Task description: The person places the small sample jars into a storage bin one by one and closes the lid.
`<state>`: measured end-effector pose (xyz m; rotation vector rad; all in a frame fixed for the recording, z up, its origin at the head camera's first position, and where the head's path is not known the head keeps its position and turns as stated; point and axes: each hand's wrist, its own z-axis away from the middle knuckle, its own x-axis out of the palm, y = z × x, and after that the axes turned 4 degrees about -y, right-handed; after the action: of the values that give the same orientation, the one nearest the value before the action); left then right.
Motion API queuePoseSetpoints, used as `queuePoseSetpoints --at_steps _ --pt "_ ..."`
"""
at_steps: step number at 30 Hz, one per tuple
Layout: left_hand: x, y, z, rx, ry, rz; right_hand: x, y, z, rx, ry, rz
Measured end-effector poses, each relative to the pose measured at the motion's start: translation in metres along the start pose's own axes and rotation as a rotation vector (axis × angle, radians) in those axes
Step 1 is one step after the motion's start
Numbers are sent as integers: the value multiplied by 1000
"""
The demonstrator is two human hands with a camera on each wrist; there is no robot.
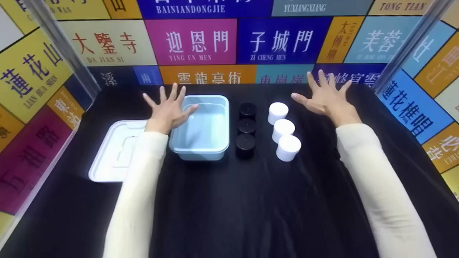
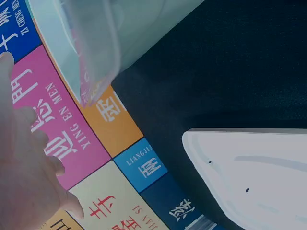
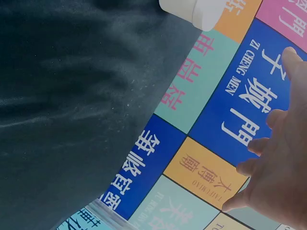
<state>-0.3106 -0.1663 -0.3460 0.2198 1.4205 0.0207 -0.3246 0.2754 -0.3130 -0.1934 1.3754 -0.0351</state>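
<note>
My left hand point(image 1: 168, 111) hovers with spread fingers over the left side of a light blue plastic container point(image 1: 200, 148), holding nothing. Its white lid point(image 1: 111, 154) lies to the left, partly hidden by my left forearm. Three black-capped jars point(image 1: 245, 142) form a column right of the container. Beside them stand three white jars point(image 1: 288, 147) in a slanting row. My right hand point(image 1: 327, 96), fingers also spread and holding nothing, is raised to the right of the white jars. In the right wrist view, a white jar point(image 3: 194, 10) shows at the top edge.
A black cloth point(image 1: 222, 208) covers the table. Behind it and at both sides rise panels point(image 1: 193, 41) printed with coloured name blocks. Clear upright posts point(image 1: 68, 53) stand at the back corners.
</note>
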Motion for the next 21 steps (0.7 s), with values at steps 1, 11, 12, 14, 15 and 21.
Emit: queuePoseSetpoints --at_steps 1,11,12,14,15,21 --pt "0 0 0 12 2 4 0 0 1 -1 0 -2" --pt "5 2 9 87 6 138 4 -23 4 -81 -6 -31" --pt "5 3 10 94 8 156 4 -26 5 -91 -6 -32" --pt "6 4 13 101 9 177 6 -31 7 -110 -7 -38" --pt "7 5 15 101 7 189 8 -34 9 -120 -7 -42" --pt "7 9 28 85 2 297 17 -51 19 -189 6 -99"
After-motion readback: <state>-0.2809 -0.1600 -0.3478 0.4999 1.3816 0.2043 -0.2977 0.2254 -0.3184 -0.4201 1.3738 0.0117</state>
